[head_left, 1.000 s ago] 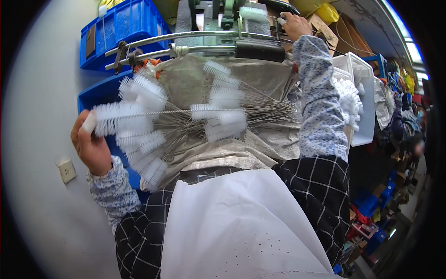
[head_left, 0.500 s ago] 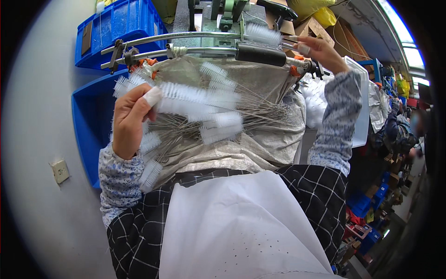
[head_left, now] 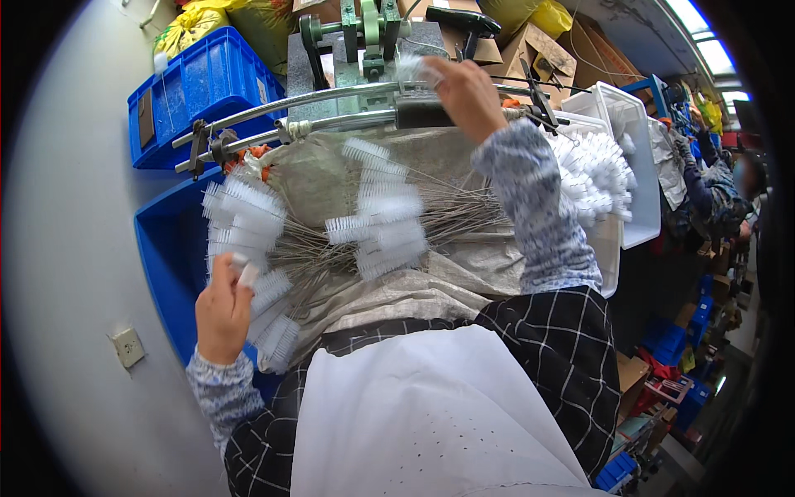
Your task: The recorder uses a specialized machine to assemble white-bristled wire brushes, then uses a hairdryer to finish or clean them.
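My right hand [head_left: 466, 98] reaches up to the machine, its fingers closed at a motion-blurred white bristle brush [head_left: 407, 68] above the metal rails. Beside a left-hand stack of white brushes [head_left: 246, 211], my left hand [head_left: 222, 311] has its wrapped thumb and forefinger drawn together; whatever may be between them cannot be made out. More white brushes [head_left: 389, 248] with thin twisted-wire stems [head_left: 460, 211] lie crosswise in the middle. They rest on a grey-beige cloth [head_left: 484, 269] stretched from the rails to my lap.
Two curved metal rails [head_left: 331, 95] with a black sleeve cross in front of the green machine [head_left: 370, 41]. Blue bins [head_left: 207, 87] stand at the left by the wall. A white tub [head_left: 642, 199] of white bristle pieces [head_left: 592, 170] is at the right; another person [head_left: 704, 178] is beyond.
My right hand has moved left along the rails to the machine. My left hand has dropped down and left, and the blurred brush it held is no longer stretched across the middle.
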